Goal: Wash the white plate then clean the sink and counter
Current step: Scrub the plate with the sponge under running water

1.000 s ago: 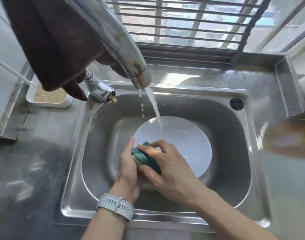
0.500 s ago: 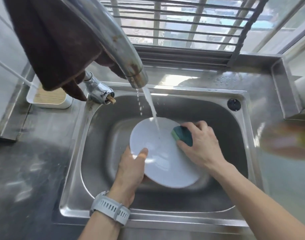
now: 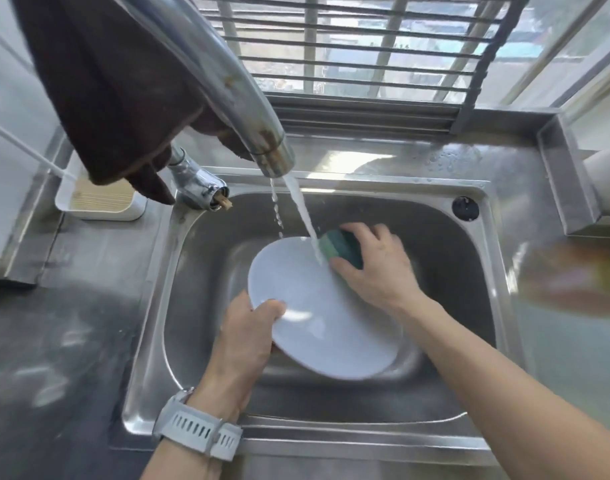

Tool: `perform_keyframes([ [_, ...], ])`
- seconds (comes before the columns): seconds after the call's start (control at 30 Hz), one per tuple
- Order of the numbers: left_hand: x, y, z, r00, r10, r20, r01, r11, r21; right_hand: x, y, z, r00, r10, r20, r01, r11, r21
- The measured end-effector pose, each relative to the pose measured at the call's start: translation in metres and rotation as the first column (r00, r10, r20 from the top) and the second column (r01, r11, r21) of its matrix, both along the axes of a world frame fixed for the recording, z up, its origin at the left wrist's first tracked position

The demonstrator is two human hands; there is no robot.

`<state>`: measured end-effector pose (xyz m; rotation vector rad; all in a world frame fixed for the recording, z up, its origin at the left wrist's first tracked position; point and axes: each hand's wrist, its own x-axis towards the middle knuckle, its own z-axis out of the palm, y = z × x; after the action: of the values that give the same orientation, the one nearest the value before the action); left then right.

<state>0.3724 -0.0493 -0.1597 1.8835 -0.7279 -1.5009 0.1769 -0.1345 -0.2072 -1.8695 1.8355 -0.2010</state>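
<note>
The white plate [image 3: 317, 313] is tilted inside the steel sink [image 3: 462, 306]. My left hand [image 3: 244, 337] grips its near left rim, thumb on top. My right hand [image 3: 376, 268] holds a green sponge [image 3: 341, 245] against the plate's far right edge. Water runs from the tap [image 3: 269, 143] and lands on the plate beside the sponge. A white watch sits on my left wrist.
A brown cloth [image 3: 116, 84] hangs over the tap. A white tray [image 3: 99, 199] stands on the counter [image 3: 54, 341] at the back left. A black overflow cap [image 3: 465, 208] sits in the sink's far right corner. A blurred brownish object [image 3: 573, 278] lies on the right.
My right hand carried the sponge from the plate's near left side to its far right edge. My left hand took the near rim and tilted the plate up.
</note>
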Motion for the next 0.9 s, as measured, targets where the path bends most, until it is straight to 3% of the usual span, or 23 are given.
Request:
perform_keyframes([
  [0.03,0.002,-0.001,0.0,1.0,0.013,0.016,-0.013,1.0,-0.022,-0.011,0.005,0.002,0.997,-0.066,0.026,0.065,0.998,0.022],
  [0.1,0.006,0.0,-0.001,0.999,0.017,0.036,-0.015,0.998,-0.06,-0.028,0.019,0.007,0.947,-0.233,0.222,0.204,0.968,0.145],
  [0.17,0.01,0.001,-0.005,0.999,-0.012,0.049,0.016,0.996,-0.09,-0.037,0.03,0.012,0.787,-0.428,0.445,0.308,0.897,0.317],
  [0.23,0.014,0.005,-0.008,0.998,-0.039,0.049,0.044,0.993,-0.109,-0.043,0.035,0.016,0.594,-0.577,0.561,0.37,0.815,0.447],
  [0.3,0.017,0.008,-0.012,0.997,-0.035,0.063,0.042,0.991,-0.128,-0.049,0.038,0.021,0.437,-0.638,0.634,0.373,0.77,0.518],
  [0.33,0.018,0.008,-0.014,0.995,-0.023,0.093,0.035,0.991,-0.129,-0.05,0.041,0.026,0.403,-0.636,0.658,0.363,0.771,0.523],
  [0.43,0.012,0.005,-0.019,0.968,0.01,0.25,0.004,0.999,-0.054,-0.045,0.055,0.046,0.474,-0.541,0.695,0.372,0.838,0.399],
  [0.5,0.003,0.0,-0.023,0.949,-0.009,0.314,-0.017,0.997,0.08,-0.035,0.066,0.058,0.609,-0.425,0.67,0.407,0.892,0.195],
  [0.6,-0.012,-0.009,-0.022,0.965,0.01,0.26,-0.084,0.958,0.273,-0.016,0.077,0.074,0.777,-0.239,0.582,0.389,0.909,-0.147],
  [0.7,-0.02,-0.008,-0.016,0.963,0.26,-0.074,-0.225,0.924,0.31,-0.005,0.079,0.077,0.83,-0.142,0.539,0.371,0.862,-0.345],
  [0.8,-0.022,-0.005,0.003,0.695,0.491,-0.525,-0.37,0.871,0.324,0.0,0.078,0.069,0.909,0.046,0.414,0.225,0.782,-0.581],
  [0.87,-0.023,-0.007,0.012,0.535,0.504,-0.677,-0.395,0.859,0.327,-0.001,0.079,0.063,0.914,0.246,0.322,0.051,0.719,-0.693],
  [0.9,-0.024,-0.01,0.015,0.51,0.49,-0.707,-0.399,0.863,0.31,-0.002,0.08,0.061,0.904,0.326,0.276,-0.034,0.7,-0.713],
])
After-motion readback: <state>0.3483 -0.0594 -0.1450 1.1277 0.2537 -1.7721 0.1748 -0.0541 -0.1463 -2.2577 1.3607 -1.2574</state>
